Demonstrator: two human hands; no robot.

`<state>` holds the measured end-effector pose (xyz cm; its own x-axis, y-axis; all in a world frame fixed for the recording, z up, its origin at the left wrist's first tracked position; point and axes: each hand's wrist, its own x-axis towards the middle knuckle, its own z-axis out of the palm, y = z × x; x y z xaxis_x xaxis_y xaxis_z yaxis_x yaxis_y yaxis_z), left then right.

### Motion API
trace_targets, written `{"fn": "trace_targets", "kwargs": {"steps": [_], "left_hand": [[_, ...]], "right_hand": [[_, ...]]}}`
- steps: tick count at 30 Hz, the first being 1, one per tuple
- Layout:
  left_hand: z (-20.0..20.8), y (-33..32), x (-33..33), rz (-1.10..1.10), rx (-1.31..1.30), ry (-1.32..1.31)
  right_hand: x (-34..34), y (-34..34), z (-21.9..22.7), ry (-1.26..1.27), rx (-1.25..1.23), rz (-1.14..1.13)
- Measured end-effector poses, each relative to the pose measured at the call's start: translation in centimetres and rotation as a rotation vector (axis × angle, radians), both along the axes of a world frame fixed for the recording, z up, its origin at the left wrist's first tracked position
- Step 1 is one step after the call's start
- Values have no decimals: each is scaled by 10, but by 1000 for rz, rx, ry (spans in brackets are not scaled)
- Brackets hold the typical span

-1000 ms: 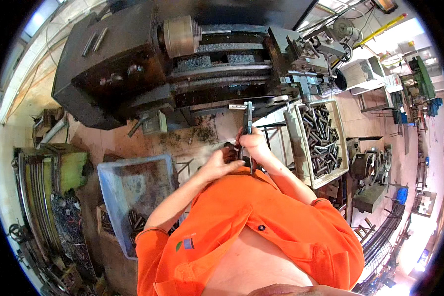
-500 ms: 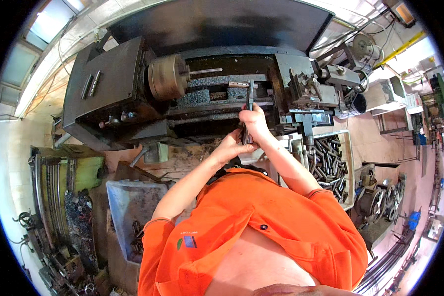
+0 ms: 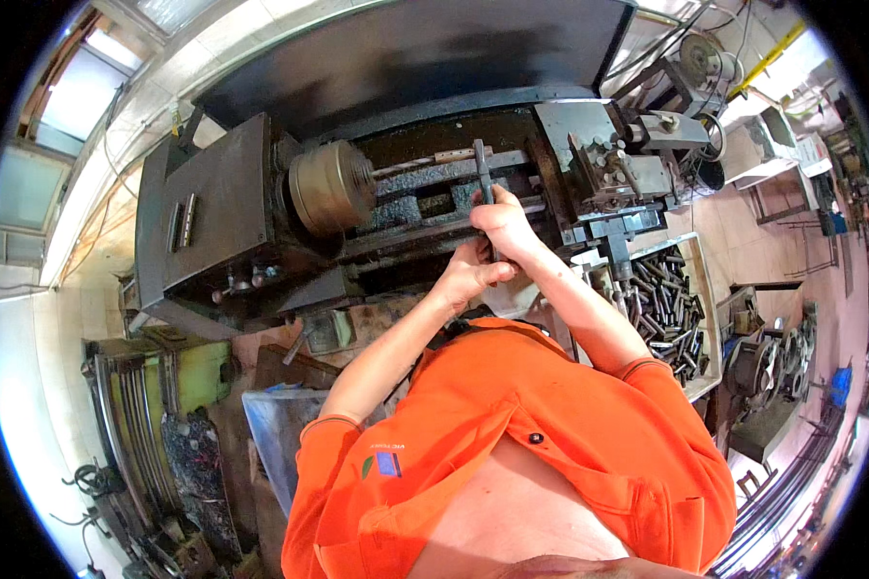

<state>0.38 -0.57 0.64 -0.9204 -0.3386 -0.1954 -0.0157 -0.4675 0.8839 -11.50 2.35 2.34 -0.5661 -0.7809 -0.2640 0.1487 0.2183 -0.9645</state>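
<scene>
The short metal tube (image 3: 451,155) is to the right of the lathe's big round drum (image 3: 333,188), beyond the fingers and touching none of them. A long dark tool (image 3: 483,172) bridges the gap: its head crosses the tube's right part, and its shank runs back toward the person, on the right of the drum. The right hand (image 3: 504,224), lower than the drum and to its right, has its fingers curled tightly about the middle of the tool. The left hand (image 3: 473,277), farther below the drum, closes round the tool's lower end with thumb and fingers; some fingertips are hidden. A thin rod (image 3: 403,167) sticks out of the drum's right face, roughly in line with the tube; whether the two touch, I cannot tell.

One second ago the tube and the tool's head were in front of the lathe, well below the drum's level. Half a second ago they were over the lathe's bed, with the tube lower than the rod. Now the tube is up beside the rod's end. Both hands keep their hold.
</scene>
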Motion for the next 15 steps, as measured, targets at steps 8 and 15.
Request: {"fn": "trace_targets", "kwargs": {"steps": [8,15], "left_hand": [[-6,-20,29,30,5,-91],[-13,-29,46,70,108,24]], "right_hand": [[27,-26,10,85,134,67],[43,-41,-2,115,149,93]]}}
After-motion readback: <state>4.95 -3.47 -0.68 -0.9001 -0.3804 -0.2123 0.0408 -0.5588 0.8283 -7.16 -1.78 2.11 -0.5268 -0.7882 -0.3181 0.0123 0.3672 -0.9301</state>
